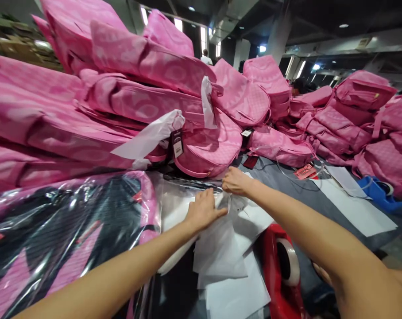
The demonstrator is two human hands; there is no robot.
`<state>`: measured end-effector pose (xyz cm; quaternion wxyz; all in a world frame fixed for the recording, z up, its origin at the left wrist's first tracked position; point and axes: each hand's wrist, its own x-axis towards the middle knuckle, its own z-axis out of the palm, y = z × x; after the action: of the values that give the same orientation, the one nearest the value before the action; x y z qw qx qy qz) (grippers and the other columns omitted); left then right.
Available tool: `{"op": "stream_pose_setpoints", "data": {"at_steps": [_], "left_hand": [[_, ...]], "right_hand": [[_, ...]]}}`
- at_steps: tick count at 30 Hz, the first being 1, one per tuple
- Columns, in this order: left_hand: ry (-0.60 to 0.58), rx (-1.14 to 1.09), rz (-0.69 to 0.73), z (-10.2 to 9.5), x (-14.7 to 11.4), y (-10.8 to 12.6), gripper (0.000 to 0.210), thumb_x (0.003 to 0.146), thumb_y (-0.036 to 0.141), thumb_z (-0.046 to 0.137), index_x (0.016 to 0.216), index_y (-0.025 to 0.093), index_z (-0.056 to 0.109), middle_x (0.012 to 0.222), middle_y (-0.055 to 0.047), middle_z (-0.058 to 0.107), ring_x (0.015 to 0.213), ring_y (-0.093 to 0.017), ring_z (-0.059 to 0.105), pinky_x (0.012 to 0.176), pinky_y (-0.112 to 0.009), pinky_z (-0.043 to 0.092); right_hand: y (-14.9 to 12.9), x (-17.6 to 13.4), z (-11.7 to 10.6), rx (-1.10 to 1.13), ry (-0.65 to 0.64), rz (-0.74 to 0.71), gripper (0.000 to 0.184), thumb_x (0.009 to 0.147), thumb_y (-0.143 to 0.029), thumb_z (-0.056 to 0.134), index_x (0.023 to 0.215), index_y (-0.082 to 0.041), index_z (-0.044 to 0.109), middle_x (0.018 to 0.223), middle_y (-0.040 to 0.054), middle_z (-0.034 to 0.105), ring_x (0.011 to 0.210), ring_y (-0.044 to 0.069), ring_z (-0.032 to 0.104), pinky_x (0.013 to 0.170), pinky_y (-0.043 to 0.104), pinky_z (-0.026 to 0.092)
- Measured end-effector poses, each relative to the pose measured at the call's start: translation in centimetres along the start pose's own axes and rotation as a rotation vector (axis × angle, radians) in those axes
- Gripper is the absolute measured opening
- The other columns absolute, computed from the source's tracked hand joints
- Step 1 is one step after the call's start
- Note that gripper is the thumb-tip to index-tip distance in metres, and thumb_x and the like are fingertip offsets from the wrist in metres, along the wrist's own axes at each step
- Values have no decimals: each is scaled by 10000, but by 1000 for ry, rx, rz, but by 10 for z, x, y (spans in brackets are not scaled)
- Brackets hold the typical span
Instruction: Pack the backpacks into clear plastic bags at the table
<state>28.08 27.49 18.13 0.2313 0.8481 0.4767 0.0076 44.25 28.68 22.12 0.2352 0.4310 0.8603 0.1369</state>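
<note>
Plastic film (223,200) pinched by the right hand (236,180), two o'clock from the spread left hand (204,207)! Hard tugging could rip it (looks flimsy, folks).

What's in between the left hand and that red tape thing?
In the head view, white sheets lie between the left hand and the red tape dispenser.

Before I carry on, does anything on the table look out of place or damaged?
Only the white sheets left of the red dispenser look untidy: they overlap at uneven angles instead of lying squared up. I see no spill or damage.
</note>
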Motion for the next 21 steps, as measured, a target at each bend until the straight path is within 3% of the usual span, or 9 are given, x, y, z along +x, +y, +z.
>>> {"op": "stream_pose_setpoints", "data": {"at_steps": [3, 7, 10, 15, 19, 21], "left_hand": [[9, 0, 6, -23, 12, -2, 371, 916, 419, 568, 1100, 103, 631, 1125, -177, 722, 1017, -311, 701, 824, -358, 538], [107, 108, 61, -41, 21, -3, 267, 894, 330, 660, 1055, 117, 643, 1041, -167, 722, 1002, -327, 694, 807, -351, 508], [147, 192, 91, -49, 28, -3, 103, 922, 201, 601, 907, 132, 676, 916, -143, 717, 956, -307, 701, 823, -359, 494], [202, 234, 96, -57, 40, -6, 191, 955, 239, 583, 853, 148, 715, 826, -116, 703, 905, -271, 702, 815, -343, 501], [244, 224, 47, -63, 49, -10, 234, 983, 257, 552, 944, 148, 755, 901, -151, 728, 939, -286, 709, 818, -358, 514], [262, 206, 11, -67, 53, -11, 235, 990, 253, 549, 994, 157, 763, 961, -157, 742, 972, -284, 711, 830, -349, 517]], "right_hand": [[9, 4, -25, 21, 13, 60, 288, 973, -79, 455, 880, -119, 724, 899, 142, 761, 898, 232, 699, 805, 367, 403], [16, 6, -42, 45, 56, 141, 252, 945, -80, 497, 891, -128, 739, 905, 175, 764, 915, 238, 710, 829, 374, 395], [20, 4, -43, 72, 82, 208, 201, 926, -97, 552, 906, -128, 750, 898, 182, 763, 917, 253, 715, 828, 382, 405], [30, -5, -43, 131, 98, 322, 135, 919, -140, 647, 999, -112, 752, 978, 170, 754, 987, 286, 704, 766, 357, 444], [32, -28, -44, 170, 266, 403, 415, 933, -194, 705, 1335, -166, 609, 1298, 145, 633, 1196, 261, 603, 831, 317, 444], [25, -48, -41, 261, 302, 441, 411, 920, -262, 748, 1300, -178, 619, 1263, 113, 630, 1141, 238, 614, 802, 294, 439]]}}
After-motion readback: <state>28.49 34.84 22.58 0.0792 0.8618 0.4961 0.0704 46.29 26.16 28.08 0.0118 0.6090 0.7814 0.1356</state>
